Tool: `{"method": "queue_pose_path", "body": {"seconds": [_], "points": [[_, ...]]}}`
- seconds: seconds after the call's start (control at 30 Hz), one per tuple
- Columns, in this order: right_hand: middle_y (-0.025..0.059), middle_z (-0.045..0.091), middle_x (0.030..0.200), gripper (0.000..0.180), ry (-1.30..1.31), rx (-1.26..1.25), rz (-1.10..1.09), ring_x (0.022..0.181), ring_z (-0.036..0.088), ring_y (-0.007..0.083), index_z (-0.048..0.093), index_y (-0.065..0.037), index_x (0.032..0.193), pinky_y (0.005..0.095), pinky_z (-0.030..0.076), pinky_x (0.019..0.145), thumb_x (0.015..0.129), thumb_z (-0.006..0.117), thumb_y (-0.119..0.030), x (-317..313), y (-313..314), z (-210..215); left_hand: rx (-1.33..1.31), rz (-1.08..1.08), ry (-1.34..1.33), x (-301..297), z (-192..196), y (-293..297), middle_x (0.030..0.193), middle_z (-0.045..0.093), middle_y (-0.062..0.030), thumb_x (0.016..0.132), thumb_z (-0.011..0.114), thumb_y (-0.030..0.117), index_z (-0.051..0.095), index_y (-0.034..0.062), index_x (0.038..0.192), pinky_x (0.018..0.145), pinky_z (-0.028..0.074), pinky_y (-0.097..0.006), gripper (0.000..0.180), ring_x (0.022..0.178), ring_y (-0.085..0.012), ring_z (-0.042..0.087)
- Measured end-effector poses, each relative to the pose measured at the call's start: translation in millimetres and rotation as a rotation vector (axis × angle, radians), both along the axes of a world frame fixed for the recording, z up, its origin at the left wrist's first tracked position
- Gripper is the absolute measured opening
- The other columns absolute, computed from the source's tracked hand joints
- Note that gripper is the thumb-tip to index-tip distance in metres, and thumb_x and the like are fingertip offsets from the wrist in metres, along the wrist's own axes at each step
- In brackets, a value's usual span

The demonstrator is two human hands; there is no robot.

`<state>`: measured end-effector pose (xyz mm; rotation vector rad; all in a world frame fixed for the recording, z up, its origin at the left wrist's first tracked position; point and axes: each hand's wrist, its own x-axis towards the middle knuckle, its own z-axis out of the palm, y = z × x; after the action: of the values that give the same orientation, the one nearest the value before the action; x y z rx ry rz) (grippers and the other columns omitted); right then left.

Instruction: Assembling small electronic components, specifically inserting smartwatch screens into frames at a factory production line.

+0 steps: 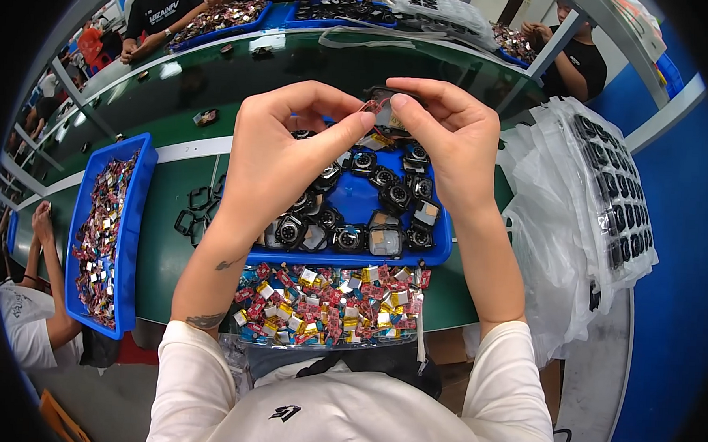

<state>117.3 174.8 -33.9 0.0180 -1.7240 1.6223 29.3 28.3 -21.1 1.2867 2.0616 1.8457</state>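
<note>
A: Nearest us, a clear bag of small red, yellow and blue parts [331,303] lies on the near edge of the green counter [170,268].

B: Just beyond it sits a blue tray [439,252] loaded with round black modules [352,238], and left of that a few black frames [196,214] lie loose on the counter.

A: Above the tray both hands are up. The left hand [282,159] and the right hand [452,138] meet, fingertips pinched together on one small dark component [381,108] with a touch of red on it, held over the tray's far side.

B: Off to the left, a long blue bin [136,235] of mixed small parts. To the right, clear bags of black pieces [619,201] hang off the counter's end.

A: Farther back, more blue trays [220,22] along the far edge, with other people's arms working at them on both sides. A blue floor [673,330] shows at right.
</note>
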Motion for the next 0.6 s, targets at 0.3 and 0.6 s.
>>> {"method": "queue_pose_path", "body": {"seconds": [0.3,0.6], "points": [[0.0069,0.066,0.079,0.012,0.062,0.209,-0.180,0.073,0.063,0.0076,0.064,0.003,0.087,0.0185,0.049,0.060,0.076,0.065,-0.001,0,-7,-5,0.127,-0.235,-0.385,0,-9,5,0.079,0.067,-0.0064,0.079,0.070,0.005,0.065,-0.0020,0.089,0.061,0.043,-0.015,0.013,0.070,-0.0060,0.060],[0.0097,0.067,0.085,0.019,-0.045,0.071,0.093,0.078,0.065,0.0116,0.063,0.005,0.095,0.0220,0.053,0.070,0.079,0.069,-0.004,4,3,5,0.143,-0.037,-0.207,-9,-11,11,0.062,0.061,-0.0024,0.074,0.078,0.017,0.053,0.0042,0.070,0.050,0.041,-0.013,0.028,0.057,-0.0032,0.058]]}}
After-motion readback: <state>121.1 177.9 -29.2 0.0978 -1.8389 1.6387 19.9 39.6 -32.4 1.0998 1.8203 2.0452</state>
